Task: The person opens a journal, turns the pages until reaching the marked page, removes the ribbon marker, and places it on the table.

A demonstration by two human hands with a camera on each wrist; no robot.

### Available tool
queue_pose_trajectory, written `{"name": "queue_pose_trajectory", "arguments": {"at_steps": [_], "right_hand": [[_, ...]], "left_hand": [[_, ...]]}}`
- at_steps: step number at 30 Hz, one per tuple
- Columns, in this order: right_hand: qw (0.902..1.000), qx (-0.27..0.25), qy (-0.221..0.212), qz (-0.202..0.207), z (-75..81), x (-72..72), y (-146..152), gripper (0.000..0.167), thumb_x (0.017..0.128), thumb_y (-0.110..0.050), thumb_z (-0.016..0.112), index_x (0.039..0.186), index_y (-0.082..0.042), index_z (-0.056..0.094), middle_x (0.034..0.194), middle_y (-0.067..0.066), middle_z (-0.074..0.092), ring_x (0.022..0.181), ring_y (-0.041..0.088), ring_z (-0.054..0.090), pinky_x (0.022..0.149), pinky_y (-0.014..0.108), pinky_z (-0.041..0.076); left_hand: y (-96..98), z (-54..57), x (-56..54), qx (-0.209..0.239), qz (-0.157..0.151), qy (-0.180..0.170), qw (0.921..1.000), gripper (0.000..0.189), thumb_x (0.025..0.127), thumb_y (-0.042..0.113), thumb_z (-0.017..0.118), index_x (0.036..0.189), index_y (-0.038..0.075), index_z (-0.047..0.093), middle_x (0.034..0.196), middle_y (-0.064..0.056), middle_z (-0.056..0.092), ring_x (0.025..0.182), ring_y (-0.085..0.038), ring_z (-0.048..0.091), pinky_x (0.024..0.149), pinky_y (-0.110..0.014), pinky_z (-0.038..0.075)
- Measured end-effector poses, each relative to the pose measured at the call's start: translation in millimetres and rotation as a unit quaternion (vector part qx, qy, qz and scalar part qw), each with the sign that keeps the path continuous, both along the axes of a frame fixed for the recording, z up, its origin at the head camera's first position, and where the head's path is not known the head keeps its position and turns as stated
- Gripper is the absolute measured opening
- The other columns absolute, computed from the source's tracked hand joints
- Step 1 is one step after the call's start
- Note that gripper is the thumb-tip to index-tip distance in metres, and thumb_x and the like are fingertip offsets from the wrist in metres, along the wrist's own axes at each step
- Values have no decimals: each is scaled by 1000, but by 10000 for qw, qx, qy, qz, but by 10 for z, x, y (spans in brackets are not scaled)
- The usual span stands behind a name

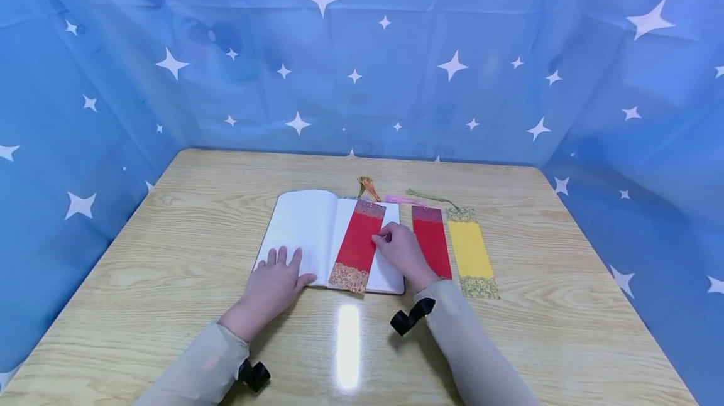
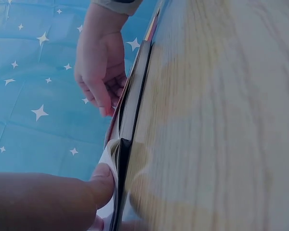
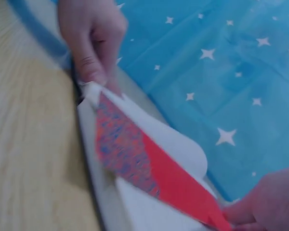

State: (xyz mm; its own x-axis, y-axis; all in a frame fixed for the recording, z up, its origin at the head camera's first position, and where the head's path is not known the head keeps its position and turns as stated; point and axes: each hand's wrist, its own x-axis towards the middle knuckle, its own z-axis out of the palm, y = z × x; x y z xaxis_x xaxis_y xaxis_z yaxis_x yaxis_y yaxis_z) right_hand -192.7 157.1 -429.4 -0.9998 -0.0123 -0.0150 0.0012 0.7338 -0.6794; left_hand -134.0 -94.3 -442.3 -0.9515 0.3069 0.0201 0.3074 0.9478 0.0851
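An open notebook (image 1: 300,220) with white pages lies on the table. Flat on its left page rests my left hand (image 1: 276,283), fingers spread; in the left wrist view the thumb (image 2: 102,185) touches the page edge. A red bookmark (image 1: 360,239) with patterned ends lies slantwise over the right page, its lower end reaching the notebook's bottom edge. My right hand (image 1: 403,252) pinches this bookmark's right edge between thumb and finger, as the right wrist view also shows at the red strip (image 3: 178,185). An orange and green tassel (image 1: 367,186) lies above its top.
Right of the notebook lie a second red bookmark (image 1: 431,239), partly hidden by my right arm, and a yellow bookmark (image 1: 471,249). A pink tassel (image 1: 401,200) and a green tassel (image 1: 432,196) lie above them. Blue star-patterned cloth (image 1: 362,48) hangs around the wooden table (image 1: 186,224).
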Motion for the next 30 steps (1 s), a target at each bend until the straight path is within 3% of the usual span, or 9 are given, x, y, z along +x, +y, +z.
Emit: {"name": "queue_pose_trajectory", "arguments": {"at_steps": [6,14,20,25,30], "right_hand": [[9946,-309,-645,-755,44,-99,-15,26,87,-27,66,95,-3,63,86,10,60,75,22,55,62,30,46],[9894,-385,-994,-983,72,-182,-61,27,84,-29,69,87,-2,63,77,10,59,71,23,54,57,29,42],[9885,-441,-1039,-1004,99,-197,-63,22,83,-22,69,77,-2,62,68,10,56,66,23,52,56,31,41],[9862,-784,-950,-1109,108,-179,-7,21,84,-22,67,89,-2,61,84,11,59,75,23,55,61,31,46],[9782,-1466,-742,-1272,81,-174,79,19,86,-17,66,93,0,61,81,13,58,58,17,54,48,24,44]], "left_hand": [[5,16,13,30,28,-79,10000,66,93,52,45,133,-1,49,128,-32,47,119,-48,43,91,-56,40],[1,-11,17,-34,64,-80,9999,67,93,53,44,133,0,48,129,-31,47,120,-47,42,92,-56,40],[2,-15,8,-8,44,-12,10000,66,93,53,45,132,0,49,128,-31,48,119,-47,44,92,-56,40],[5,-8,9,-2,80,-89,9999,67,93,53,44,133,0,48,129,-31,47,120,-47,42,92,-56,39],[4,-5,15,-44,56,-27,10000,67,93,53,43,134,0,48,129,-32,47,120,-47,43,92,-55,40]]}}
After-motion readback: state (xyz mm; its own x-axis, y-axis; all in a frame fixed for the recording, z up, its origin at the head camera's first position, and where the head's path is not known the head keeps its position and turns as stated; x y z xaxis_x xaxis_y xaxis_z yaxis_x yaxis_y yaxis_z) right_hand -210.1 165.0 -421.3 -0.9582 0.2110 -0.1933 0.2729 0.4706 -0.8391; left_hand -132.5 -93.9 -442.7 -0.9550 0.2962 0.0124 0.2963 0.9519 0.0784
